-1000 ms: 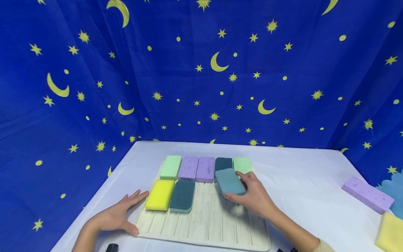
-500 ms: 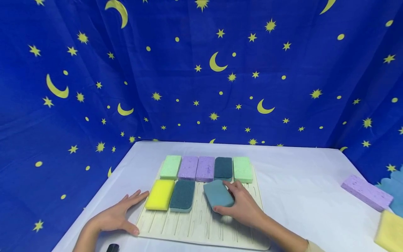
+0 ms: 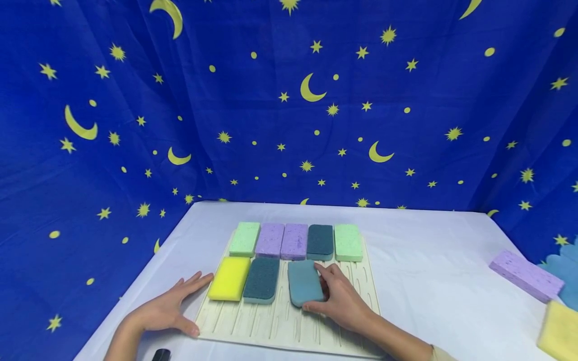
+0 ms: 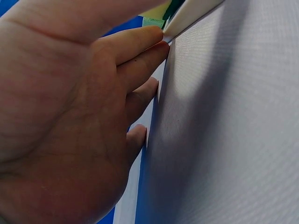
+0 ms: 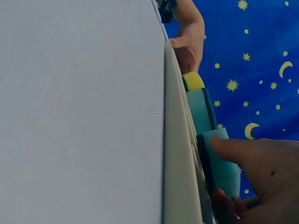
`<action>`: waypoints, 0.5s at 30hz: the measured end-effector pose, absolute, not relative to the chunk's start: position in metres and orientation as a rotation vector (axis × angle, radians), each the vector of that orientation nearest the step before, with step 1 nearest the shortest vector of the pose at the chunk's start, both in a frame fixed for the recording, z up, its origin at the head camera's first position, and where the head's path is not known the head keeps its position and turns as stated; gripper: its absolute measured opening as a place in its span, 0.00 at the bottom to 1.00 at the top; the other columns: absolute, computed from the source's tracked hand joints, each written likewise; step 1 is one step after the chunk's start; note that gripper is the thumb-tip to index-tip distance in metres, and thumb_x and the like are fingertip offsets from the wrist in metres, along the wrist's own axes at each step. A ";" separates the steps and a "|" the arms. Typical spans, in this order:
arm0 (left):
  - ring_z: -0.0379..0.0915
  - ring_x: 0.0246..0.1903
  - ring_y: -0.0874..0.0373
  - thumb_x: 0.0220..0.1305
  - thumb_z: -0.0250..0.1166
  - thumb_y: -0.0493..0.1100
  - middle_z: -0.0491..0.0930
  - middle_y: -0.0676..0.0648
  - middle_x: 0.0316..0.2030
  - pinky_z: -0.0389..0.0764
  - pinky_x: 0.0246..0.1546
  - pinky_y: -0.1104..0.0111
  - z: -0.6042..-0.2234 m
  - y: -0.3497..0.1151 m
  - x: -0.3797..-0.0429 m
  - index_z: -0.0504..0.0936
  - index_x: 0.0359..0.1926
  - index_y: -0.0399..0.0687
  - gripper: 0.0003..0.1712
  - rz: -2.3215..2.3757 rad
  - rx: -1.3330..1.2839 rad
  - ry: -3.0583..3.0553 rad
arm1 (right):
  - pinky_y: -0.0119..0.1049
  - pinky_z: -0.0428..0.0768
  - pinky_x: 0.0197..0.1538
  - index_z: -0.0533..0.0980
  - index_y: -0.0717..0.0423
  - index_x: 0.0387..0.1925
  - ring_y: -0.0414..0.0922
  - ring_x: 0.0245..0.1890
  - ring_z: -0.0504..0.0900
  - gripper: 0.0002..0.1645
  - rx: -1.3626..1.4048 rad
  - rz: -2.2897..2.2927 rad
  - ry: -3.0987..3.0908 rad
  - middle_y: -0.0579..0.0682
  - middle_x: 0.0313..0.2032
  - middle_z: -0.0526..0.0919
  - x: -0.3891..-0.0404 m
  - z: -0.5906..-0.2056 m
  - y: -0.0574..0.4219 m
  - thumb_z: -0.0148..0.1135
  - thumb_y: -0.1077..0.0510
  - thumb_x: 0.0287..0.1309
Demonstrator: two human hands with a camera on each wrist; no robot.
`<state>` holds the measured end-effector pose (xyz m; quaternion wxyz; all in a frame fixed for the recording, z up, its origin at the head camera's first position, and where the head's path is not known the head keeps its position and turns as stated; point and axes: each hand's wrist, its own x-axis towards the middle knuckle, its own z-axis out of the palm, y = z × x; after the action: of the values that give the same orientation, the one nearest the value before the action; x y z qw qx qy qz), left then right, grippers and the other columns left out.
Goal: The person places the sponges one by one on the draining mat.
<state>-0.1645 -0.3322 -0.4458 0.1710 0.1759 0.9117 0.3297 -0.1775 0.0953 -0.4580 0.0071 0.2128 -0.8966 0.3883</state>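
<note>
Between thumb and fingers, my right hand (image 3: 340, 301) pinches a blue sponge (image 3: 304, 283) by its sides. Its smooth face is up; the right wrist view shows a dark scouring layer on the side facing the cream ribbed mat (image 3: 280, 331), at or just above its surface. To its left, a dark teal-topped sponge (image 3: 262, 281) and a yellow sponge (image 3: 229, 279) lie side by side on the mat. My left hand (image 3: 164, 306) is spread at the mat's left edge, thumb near the front corner. In the left wrist view its fingertips (image 4: 161, 35) touch that edge.
Along the mat's back runs a row of sponges: green (image 3: 245, 239), two purple (image 3: 294, 241), dark teal (image 3: 320, 241) and green (image 3: 348, 242). A purple sponge (image 3: 526, 276) and a pale yellow sponge (image 3: 560, 331) lie off the mat at far right. A starry blue cloth (image 3: 289, 125) hangs behind.
My right hand has carried the blue sponge left and toward me, lowering it to the mat and turning it nearly straight. The back-right green sponge is uncovered. The left hand stays put.
</note>
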 end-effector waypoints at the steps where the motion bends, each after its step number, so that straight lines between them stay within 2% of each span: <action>1: 0.27 0.66 0.21 0.41 0.79 0.55 0.45 0.29 0.71 0.36 0.55 0.27 -0.445 -0.332 -0.164 0.53 0.75 0.52 0.63 0.934 0.498 2.589 | 0.29 0.75 0.33 0.63 0.64 0.68 0.37 0.32 0.71 0.57 0.676 1.233 -2.804 0.43 0.37 0.67 -0.177 -0.458 0.095 0.76 0.40 0.41; 5: 0.28 0.65 0.21 0.41 0.79 0.54 0.46 0.29 0.71 0.36 0.55 0.26 -0.444 -0.331 -0.163 0.53 0.75 0.51 0.63 0.941 0.511 2.589 | 0.29 0.77 0.35 0.61 0.65 0.68 0.38 0.34 0.73 0.54 0.714 1.313 -2.788 0.44 0.39 0.68 -0.177 -0.459 0.093 0.77 0.50 0.44; 8: 0.28 0.65 0.20 0.41 0.79 0.54 0.46 0.29 0.71 0.37 0.54 0.26 -0.443 -0.331 -0.163 0.53 0.75 0.50 0.63 0.945 0.536 2.596 | 0.28 0.77 0.37 0.61 0.66 0.68 0.38 0.35 0.74 0.51 0.768 1.335 -2.765 0.44 0.39 0.68 -0.178 -0.460 0.092 0.76 0.54 0.45; 15: 0.29 0.65 0.20 0.41 0.79 0.53 0.47 0.29 0.71 0.38 0.54 0.26 -0.442 -0.331 -0.163 0.53 0.75 0.51 0.63 0.934 0.538 2.603 | 0.29 0.76 0.38 0.65 0.64 0.66 0.37 0.35 0.73 0.45 0.875 1.288 -2.755 0.44 0.37 0.70 -0.180 -0.460 0.092 0.73 0.54 0.49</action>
<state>-0.1626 -0.3307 -0.4418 0.1616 0.1884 0.9118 0.3272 -0.1802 0.0924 -0.4603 -0.0113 0.2764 -0.8705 0.4070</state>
